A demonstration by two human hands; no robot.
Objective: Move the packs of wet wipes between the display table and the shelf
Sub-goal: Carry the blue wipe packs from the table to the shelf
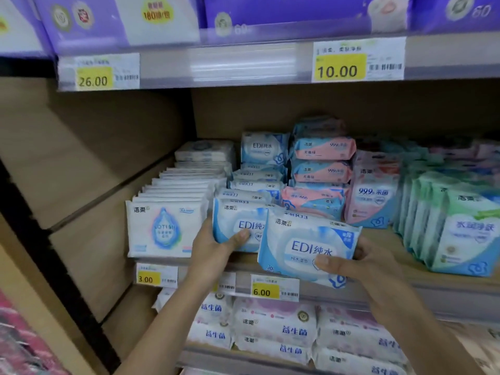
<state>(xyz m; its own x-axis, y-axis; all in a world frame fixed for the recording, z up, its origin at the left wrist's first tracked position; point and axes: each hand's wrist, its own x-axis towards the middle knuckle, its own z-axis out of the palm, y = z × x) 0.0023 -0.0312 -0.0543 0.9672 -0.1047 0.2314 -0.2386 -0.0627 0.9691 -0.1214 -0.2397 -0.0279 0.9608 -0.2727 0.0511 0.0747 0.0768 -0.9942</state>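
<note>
Left hand (pixel 216 246) grips front pack (pixel 236 223); right hand (pixel 364 263) grips tilted pack (pixel 305 247), seemingly clear of wooden shelf (pixel 384 235)

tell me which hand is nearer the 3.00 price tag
Left. The left hand grips a blue EDI pack just above and right of the 3.00 price tag; the right hand holds a second EDI pack well off to the tag's right.
</note>
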